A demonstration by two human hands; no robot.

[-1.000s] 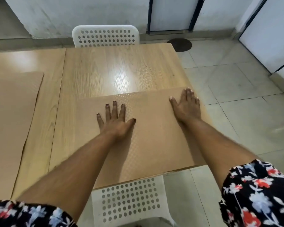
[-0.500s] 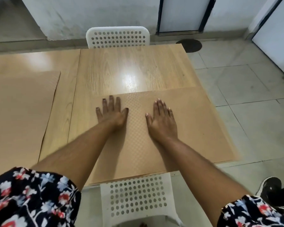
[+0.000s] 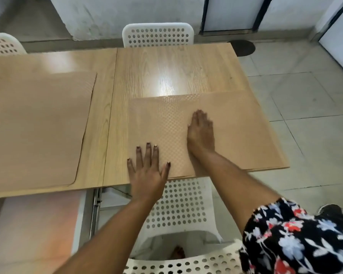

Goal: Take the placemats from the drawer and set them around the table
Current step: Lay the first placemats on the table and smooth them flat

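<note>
A tan textured placemat (image 3: 236, 127) lies flat at the near right part of the wooden table (image 3: 166, 72), its right side hanging past the table's edge. My left hand (image 3: 147, 171) rests palm down on its near left corner, fingers spread. Further in, my right hand (image 3: 201, 133) lies flat on the middle of the mat with the fingers together. A second tan placemat (image 3: 36, 127) lies flat on the left half of the table, touched by neither hand.
A white perforated chair (image 3: 178, 206) stands tucked under the near edge below my arms. Another white chair (image 3: 157, 34) stands at the far side, and a third (image 3: 2, 44) at the far left. Tiled floor (image 3: 305, 95) spreads to the right.
My left hand has slid back toward the near left corner of the mat. The right hand moved from the mat's right side to its middle. The view shifted to show more of the left placemat.
</note>
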